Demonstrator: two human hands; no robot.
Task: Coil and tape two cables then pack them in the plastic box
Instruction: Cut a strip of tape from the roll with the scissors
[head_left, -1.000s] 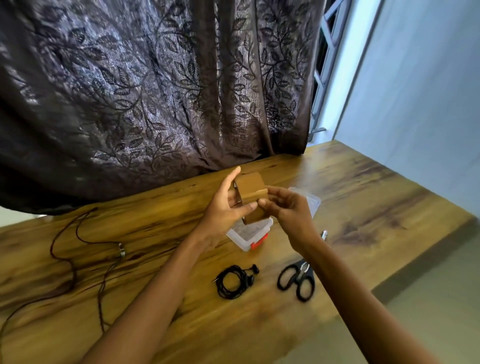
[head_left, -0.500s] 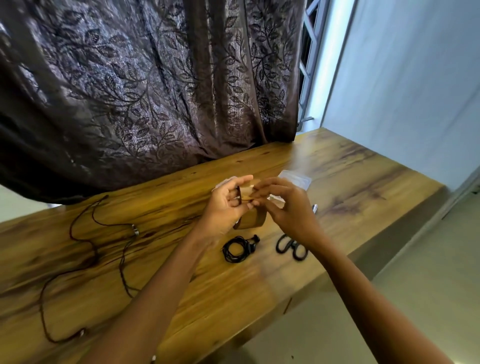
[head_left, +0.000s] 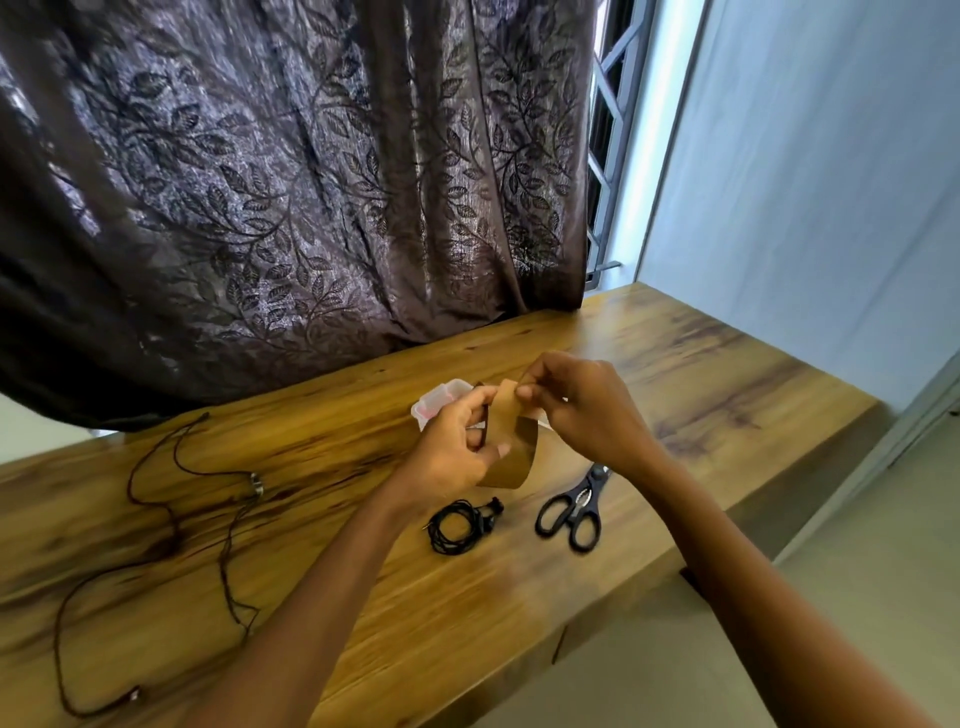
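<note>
coiled cable (head_left: 460, 526): black, wound into a small bundle. I see it flat on the table (head_left: 701, 374) near the front edge, below the hands and just left of the scissors (head_left: 571, 512).
loose cable (head_left: 176, 519): dark and uncoiled, sprawled in wide loops over the left part of the table, well apart from the bundle.
tape roll (head_left: 511, 447): brown, held up off the table between both hands.
left hand (head_left: 452, 452): fingers curled round the roll's left side, thumb on its outer face.
right hand (head_left: 587, 410): fingertips pinched tight at the top of the roll. From my feed I cannot tell whether a tape end is lifted.
plastic box (head_left: 441, 402): clear, on the table behind the hands, mostly hidden by them.
scissors: black handles, closed, lying at the right.
curtain (head_left: 260, 182): dark leaf pattern, hanging behind the table.
</note>
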